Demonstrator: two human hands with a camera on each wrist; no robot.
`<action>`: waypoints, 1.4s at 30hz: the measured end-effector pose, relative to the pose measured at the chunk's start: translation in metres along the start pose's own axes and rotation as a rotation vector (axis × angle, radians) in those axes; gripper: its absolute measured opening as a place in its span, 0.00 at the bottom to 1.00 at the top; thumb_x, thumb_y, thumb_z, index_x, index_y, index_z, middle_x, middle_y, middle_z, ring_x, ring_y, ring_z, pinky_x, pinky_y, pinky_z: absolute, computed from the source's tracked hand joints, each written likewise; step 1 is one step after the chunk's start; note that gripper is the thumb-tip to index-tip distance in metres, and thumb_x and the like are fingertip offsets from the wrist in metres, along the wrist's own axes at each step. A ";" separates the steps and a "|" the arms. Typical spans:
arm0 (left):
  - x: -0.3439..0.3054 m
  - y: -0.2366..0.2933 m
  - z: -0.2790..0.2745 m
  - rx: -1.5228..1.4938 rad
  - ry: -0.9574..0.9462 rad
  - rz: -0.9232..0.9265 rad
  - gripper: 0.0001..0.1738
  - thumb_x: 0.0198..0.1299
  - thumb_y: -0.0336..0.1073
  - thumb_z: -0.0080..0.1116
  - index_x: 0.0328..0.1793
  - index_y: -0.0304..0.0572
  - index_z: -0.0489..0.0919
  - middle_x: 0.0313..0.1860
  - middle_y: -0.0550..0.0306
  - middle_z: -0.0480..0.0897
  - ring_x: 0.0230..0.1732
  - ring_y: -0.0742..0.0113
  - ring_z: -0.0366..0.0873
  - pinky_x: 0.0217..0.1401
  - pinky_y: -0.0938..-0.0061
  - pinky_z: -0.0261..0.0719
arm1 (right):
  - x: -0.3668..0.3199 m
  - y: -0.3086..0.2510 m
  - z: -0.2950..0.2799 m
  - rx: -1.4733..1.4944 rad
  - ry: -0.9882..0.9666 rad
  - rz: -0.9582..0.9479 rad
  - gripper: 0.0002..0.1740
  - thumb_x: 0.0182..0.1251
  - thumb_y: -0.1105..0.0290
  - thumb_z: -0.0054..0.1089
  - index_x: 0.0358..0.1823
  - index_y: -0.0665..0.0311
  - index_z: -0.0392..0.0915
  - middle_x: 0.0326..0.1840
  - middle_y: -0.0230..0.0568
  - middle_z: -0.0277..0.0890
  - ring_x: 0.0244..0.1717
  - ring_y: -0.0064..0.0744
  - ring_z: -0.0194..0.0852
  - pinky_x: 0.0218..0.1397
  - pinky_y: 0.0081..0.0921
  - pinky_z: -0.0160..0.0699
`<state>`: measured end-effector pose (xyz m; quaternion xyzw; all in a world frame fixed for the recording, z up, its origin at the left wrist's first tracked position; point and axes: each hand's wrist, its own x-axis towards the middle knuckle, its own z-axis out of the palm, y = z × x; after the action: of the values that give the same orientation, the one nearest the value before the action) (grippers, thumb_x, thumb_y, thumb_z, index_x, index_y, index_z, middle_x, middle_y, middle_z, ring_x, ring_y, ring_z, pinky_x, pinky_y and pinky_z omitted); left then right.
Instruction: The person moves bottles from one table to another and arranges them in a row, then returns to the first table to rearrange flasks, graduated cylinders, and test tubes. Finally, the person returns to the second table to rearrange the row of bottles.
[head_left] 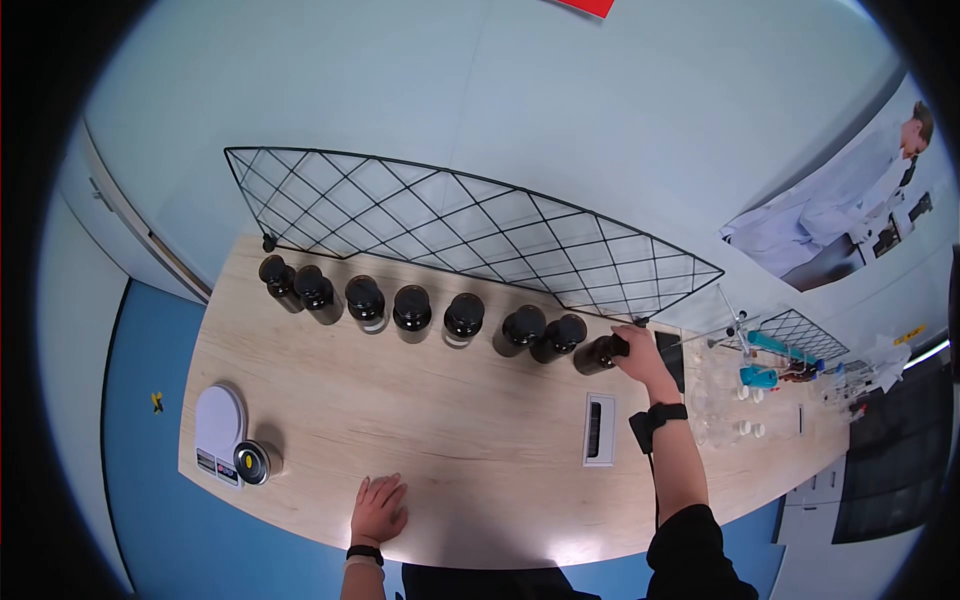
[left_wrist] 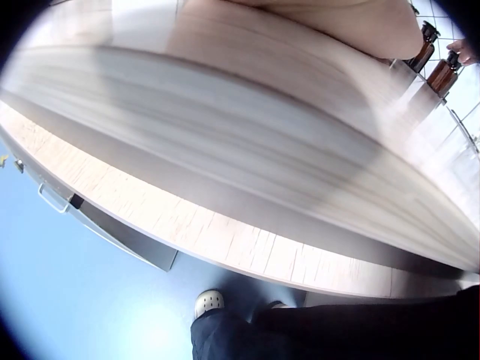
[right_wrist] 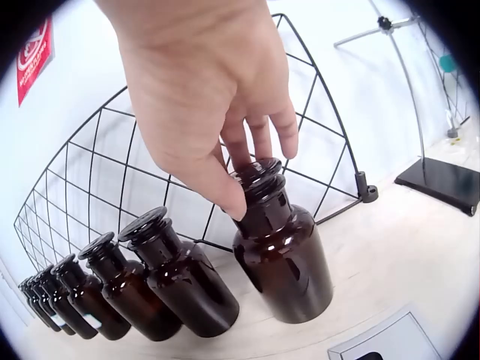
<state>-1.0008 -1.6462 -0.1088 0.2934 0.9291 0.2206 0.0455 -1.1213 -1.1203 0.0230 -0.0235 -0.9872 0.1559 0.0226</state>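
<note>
The counter (head_left: 450, 430) is a light wood-grain slab with a curved front edge, set against a pale wall (head_left: 400, 80) over a blue floor (head_left: 150, 480). A black wire grid (head_left: 450, 225) stands along the counter's rear edge. A row of dark bottles (head_left: 410, 310) with stoppers runs in front of the grid, from the left end toward the right.

The end bottle (head_left: 598, 355) rests on the counter at the right end of this row, just beside its neighbour and near the grid's right foot. The right hand (head_left: 640, 350) grasps it at the top: thumb and fingertips (right_wrist: 259, 150) pinch the stopper.

The left hand (head_left: 378, 510) is released, lying palm down with straight fingers on the counter near the front edge, well apart from the bottles.

A white scale (head_left: 220, 425) sits at the counter's left front corner, with a small round tin (head_left: 252, 462) just beside it. A white slotted insert (head_left: 599, 430) is set into the surface below the right hand. Glassware holding blue liquid (head_left: 760, 375) stands at the far right. A poster (head_left: 850, 200) hangs on the wall above it
</note>
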 end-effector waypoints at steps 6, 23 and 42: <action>0.001 0.001 -0.001 0.002 -0.022 -0.009 0.25 0.44 0.41 0.59 0.52 0.51 0.75 0.61 0.62 0.70 0.61 0.64 0.65 0.69 0.54 0.54 | 0.007 -0.022 -0.001 -0.010 0.085 0.380 0.34 0.38 0.64 0.72 0.50 0.72 0.74 0.38 0.56 0.77 0.40 0.54 0.75 0.47 0.36 0.75; -0.001 0.000 -0.001 -0.035 -0.006 -0.022 0.25 0.45 0.42 0.59 0.53 0.53 0.75 0.61 0.63 0.70 0.61 0.65 0.65 0.69 0.54 0.54 | 0.002 -0.002 0.006 0.078 0.151 0.153 0.29 0.40 0.68 0.69 0.48 0.71 0.74 0.43 0.52 0.74 0.45 0.49 0.74 0.49 0.33 0.74; -0.006 -0.003 0.000 -0.063 -0.060 -0.033 0.26 0.51 0.45 0.56 0.58 0.56 0.72 0.64 0.65 0.66 0.65 0.67 0.61 0.70 0.54 0.52 | 0.005 -0.071 -0.025 0.114 0.438 -0.014 0.33 0.52 0.70 0.62 0.61 0.69 0.64 0.57 0.57 0.67 0.58 0.55 0.64 0.61 0.38 0.63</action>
<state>-0.9976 -1.6521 -0.1105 0.2831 0.9246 0.2401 0.0863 -1.1281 -1.1795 0.0691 -0.0486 -0.9485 0.2026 0.2388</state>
